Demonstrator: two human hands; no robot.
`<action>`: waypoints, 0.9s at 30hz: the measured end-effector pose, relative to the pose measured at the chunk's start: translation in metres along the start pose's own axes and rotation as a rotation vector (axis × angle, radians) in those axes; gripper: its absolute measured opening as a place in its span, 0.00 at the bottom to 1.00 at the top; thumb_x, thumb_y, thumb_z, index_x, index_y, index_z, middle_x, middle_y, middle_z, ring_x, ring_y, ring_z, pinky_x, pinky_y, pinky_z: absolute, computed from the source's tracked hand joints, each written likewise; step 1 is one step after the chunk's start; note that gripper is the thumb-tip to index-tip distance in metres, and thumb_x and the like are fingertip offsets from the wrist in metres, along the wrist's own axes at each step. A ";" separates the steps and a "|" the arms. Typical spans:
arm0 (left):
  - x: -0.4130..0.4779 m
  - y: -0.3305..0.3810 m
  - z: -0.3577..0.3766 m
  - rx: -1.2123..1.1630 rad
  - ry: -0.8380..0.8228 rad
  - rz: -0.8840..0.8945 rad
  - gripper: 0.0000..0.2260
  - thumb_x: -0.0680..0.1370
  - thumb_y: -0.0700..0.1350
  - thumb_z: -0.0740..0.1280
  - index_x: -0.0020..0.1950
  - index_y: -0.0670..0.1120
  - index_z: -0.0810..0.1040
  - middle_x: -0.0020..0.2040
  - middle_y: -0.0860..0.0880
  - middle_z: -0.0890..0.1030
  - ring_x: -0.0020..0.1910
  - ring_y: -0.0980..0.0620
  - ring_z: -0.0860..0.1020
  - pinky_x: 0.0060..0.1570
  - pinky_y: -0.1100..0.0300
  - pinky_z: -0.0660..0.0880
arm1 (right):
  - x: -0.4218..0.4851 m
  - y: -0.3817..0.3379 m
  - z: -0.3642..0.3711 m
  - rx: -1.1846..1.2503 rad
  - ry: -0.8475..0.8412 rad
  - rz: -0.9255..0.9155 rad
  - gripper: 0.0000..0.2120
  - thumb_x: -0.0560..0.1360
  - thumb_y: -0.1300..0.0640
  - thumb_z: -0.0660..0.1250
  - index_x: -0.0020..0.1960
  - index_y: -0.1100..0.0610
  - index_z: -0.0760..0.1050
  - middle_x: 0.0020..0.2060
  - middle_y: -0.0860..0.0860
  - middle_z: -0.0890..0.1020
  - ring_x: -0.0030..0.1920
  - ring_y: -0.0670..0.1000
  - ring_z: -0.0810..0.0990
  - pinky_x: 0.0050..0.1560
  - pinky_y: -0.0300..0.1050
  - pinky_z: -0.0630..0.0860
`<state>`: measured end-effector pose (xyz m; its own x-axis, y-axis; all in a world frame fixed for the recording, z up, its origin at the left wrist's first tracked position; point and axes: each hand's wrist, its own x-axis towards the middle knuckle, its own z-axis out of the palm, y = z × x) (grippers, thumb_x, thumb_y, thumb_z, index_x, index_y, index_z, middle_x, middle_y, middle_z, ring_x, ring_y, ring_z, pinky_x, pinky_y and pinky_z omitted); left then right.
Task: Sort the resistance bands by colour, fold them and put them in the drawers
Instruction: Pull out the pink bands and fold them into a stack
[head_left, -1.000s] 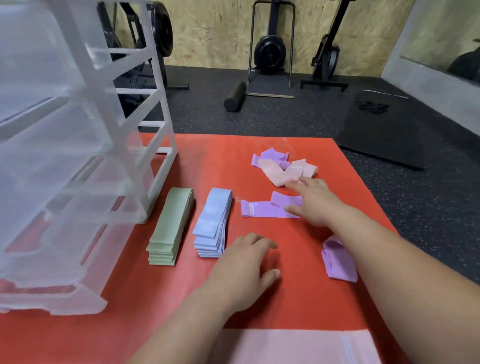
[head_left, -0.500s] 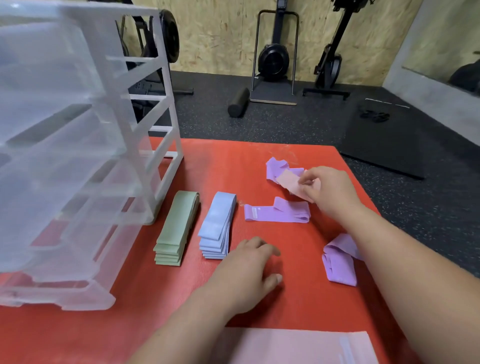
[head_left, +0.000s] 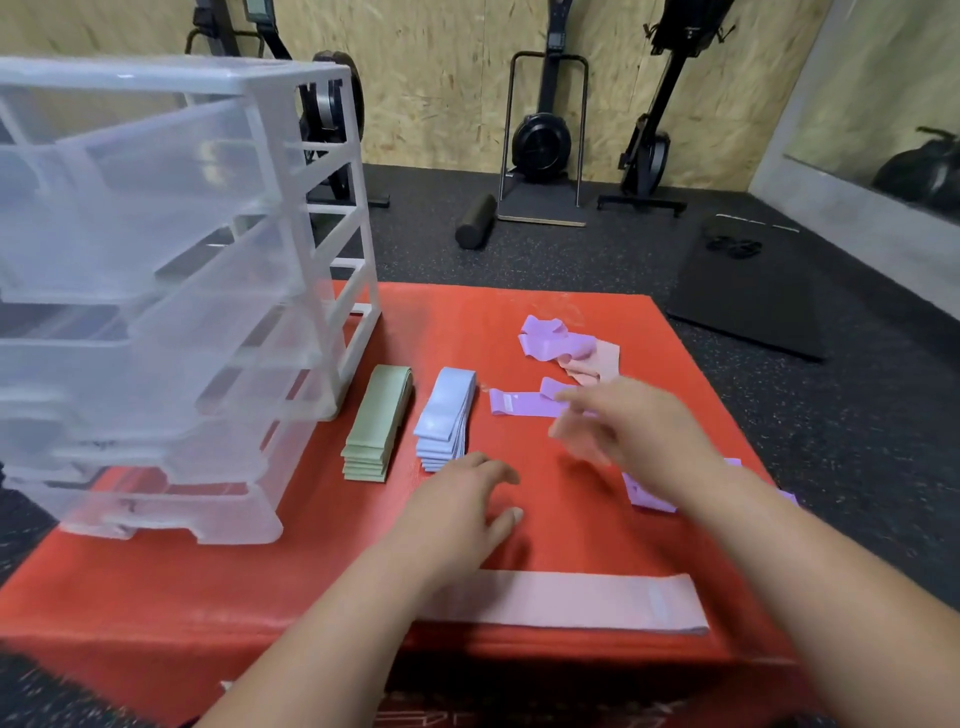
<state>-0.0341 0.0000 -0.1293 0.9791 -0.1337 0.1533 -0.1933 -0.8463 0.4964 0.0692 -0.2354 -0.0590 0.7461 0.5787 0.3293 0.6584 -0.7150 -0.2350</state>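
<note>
We hold our left hand (head_left: 457, 512) spread over the red mat (head_left: 441, 322); our blurred right hand (head_left: 628, 431), fingers loose, overlaps a purple band (head_left: 519, 403) mid-frame, clear drawer unit (head_left: 171, 291) at left.

The green stack (head_left: 376, 423) and blue stack (head_left: 445, 418) lie folded just beyond the left hand (head_left: 457, 512); the pink band (head_left: 571, 603) lies flat behind it.

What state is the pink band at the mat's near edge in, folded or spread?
Spread: the pink band lies flat, full length, on the red mat, not folded short like the green bands.
</note>
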 end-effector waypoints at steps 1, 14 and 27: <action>-0.003 0.001 -0.001 0.015 -0.010 -0.008 0.17 0.81 0.56 0.69 0.70 0.56 0.77 0.62 0.56 0.77 0.59 0.53 0.78 0.60 0.52 0.76 | -0.015 -0.003 0.014 -0.014 -0.080 -0.011 0.22 0.77 0.53 0.61 0.68 0.37 0.75 0.53 0.41 0.84 0.53 0.53 0.83 0.49 0.54 0.81; 0.007 -0.003 0.007 0.053 -0.043 -0.108 0.21 0.81 0.56 0.70 0.73 0.55 0.74 0.64 0.54 0.78 0.60 0.51 0.80 0.59 0.53 0.77 | -0.066 0.010 0.049 0.171 -0.204 0.266 0.16 0.77 0.44 0.73 0.64 0.43 0.80 0.55 0.37 0.84 0.55 0.40 0.81 0.61 0.45 0.77; 0.049 -0.018 0.017 -0.394 0.012 -0.408 0.30 0.76 0.63 0.69 0.72 0.48 0.77 0.52 0.55 0.86 0.53 0.53 0.84 0.62 0.49 0.80 | -0.035 0.004 0.068 0.101 -0.473 -0.021 0.20 0.75 0.34 0.63 0.66 0.32 0.75 0.64 0.32 0.72 0.62 0.45 0.71 0.61 0.50 0.73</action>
<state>0.0183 -0.0007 -0.1453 0.9791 0.1714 -0.1091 0.1891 -0.5720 0.7982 0.0527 -0.2321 -0.1333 0.6808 0.7240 -0.1113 0.6625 -0.6734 -0.3282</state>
